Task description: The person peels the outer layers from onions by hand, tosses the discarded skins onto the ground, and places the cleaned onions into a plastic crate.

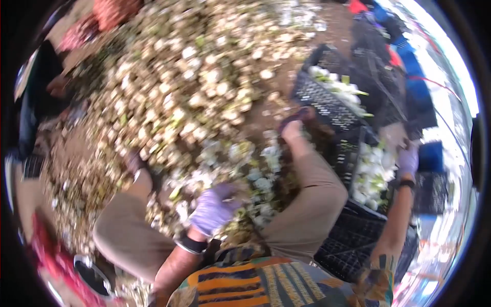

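Note:
My left hand, in a pale purple glove, is low between my knees, over the near edge of a heap of white onions. Its fingers look curled, and a blurred pale-brown shape shows at their tips; I cannot make out what it is. Out to the right, my right hand, also gloved, is at the outer side of a black crate with peeled white onions and green stubs in it. Blur hides how its fingers are set and whether they hold anything.
Another black crate with white onions stands farther forward. Dark crates are beside my right thigh. Loose skins lie between my feet. Red mesh sacks are at the back left, and another person's leg is at the left.

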The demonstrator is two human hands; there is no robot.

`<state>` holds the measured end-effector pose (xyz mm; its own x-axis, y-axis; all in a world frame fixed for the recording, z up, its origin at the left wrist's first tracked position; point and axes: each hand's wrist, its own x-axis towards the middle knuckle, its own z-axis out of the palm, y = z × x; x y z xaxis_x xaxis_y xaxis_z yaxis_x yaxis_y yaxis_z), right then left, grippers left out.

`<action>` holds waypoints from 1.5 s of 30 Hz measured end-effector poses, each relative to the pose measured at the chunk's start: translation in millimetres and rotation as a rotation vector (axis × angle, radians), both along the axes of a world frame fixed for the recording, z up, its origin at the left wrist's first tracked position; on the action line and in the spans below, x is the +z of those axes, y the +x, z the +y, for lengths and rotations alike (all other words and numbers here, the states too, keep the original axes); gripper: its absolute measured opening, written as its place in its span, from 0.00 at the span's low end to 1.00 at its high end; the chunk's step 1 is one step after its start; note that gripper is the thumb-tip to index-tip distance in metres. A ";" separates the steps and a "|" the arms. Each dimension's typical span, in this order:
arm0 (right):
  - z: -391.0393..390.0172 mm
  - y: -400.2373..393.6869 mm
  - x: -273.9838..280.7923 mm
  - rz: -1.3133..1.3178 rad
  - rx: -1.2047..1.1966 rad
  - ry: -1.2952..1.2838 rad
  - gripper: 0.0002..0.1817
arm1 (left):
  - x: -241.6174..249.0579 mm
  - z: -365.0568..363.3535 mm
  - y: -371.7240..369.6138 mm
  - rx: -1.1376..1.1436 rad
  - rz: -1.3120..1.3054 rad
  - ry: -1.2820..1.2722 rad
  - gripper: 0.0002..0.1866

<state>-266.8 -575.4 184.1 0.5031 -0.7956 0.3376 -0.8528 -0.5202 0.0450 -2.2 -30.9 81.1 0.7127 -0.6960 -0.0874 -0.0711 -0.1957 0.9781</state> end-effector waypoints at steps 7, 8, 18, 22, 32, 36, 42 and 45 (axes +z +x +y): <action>165.5 207.5 -93.6 -0.390 0.360 0.679 0.16 | 116.7 12.3 -12.9 -0.207 -0.495 -0.306 0.15; 201.6 239.8 -110.9 -0.387 0.313 0.921 0.15 | 113.5 22.6 -12.6 -0.201 -0.484 -0.234 0.16; 420.1 403.5 -279.7 0.127 0.785 0.674 0.25 | 79.7 96.9 19.7 -0.132 -0.446 0.282 0.22; 411.2 399.2 -339.6 0.235 0.931 0.290 0.23 | 50.7 80.9 39.2 -0.144 -0.495 0.241 0.25; 429.5 306.4 -212.8 -0.724 -0.133 2.350 0.16 | -52.4 71.1 25.4 0.428 -0.208 0.293 0.28; 452.8 256.5 -169.1 -0.920 -0.200 2.680 0.21 | -59.4 54.4 24.7 0.350 0.321 -0.121 0.41; 427.8 235.8 -145.3 -0.578 0.382 1.732 0.21 | -44.8 45.2 23.0 0.307 0.517 -0.343 0.42; 438.7 237.6 -125.9 -0.882 0.403 1.893 0.22 | -30.1 34.3 17.8 0.224 0.543 -0.432 0.38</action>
